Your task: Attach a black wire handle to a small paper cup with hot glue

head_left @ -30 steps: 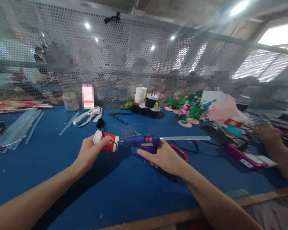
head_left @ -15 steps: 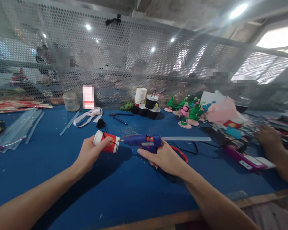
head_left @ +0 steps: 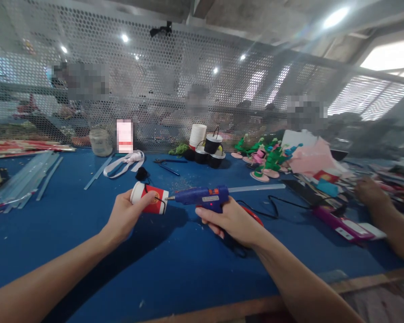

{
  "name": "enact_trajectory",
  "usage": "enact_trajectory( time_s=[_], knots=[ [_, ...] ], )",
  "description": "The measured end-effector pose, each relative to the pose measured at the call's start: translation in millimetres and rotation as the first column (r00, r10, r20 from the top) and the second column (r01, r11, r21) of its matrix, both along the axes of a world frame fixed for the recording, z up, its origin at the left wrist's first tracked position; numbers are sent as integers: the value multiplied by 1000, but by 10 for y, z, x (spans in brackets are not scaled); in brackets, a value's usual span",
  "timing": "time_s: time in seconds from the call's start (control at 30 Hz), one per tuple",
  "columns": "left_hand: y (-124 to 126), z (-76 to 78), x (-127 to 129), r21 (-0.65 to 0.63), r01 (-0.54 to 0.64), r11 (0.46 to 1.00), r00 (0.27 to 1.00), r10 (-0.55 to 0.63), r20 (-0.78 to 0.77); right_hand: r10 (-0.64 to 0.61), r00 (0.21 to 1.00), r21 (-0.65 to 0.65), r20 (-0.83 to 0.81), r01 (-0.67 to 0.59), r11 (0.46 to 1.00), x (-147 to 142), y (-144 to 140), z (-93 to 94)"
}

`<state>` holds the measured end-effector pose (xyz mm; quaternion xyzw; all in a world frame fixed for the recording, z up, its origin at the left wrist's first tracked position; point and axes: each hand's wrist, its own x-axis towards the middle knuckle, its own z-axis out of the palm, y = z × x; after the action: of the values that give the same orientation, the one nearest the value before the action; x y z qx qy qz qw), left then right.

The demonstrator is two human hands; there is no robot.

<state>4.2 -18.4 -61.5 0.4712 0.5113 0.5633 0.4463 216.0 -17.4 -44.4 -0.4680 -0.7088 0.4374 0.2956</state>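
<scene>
My left hand is closed around a red and white paper cup lying on its side, its thumb pressing a black cord against the wall. The cord runs on to a black ball of yarn behind the cup. In my right hand is a blue glue gun with its red light lit. Its nozzle meets the cup near the end facing right, at the cord. A clear glue stick juts from the gun's rear.
Pliers, black-and-white cups and green figures on pink bases stand behind. Loose glue sticks lie left. A purple power strip and another person's hand are at right.
The glue gun has shifted slightly to the right and tilted, its glue stick now angled upward at the rear. The cup has barely moved in my left hand.
</scene>
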Motion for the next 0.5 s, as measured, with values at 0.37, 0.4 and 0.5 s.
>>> enact_trajectory(
  time_s=[0.37,0.4,0.5],
  knots=[
    [27,-16,-18,7,12,1000,999,-12,50,11,997,-74,-71,-17,997,-6,-11,-7],
    [28,-16,-18,4,10,1000,998,-10,56,14,997,-80,-76,-20,997,-10,-14,-5],
    [24,-6,-9,-12,8,1000,997,-7,76,13,995,-98,-100,-22,995,-15,-8,-9]
  ],
)
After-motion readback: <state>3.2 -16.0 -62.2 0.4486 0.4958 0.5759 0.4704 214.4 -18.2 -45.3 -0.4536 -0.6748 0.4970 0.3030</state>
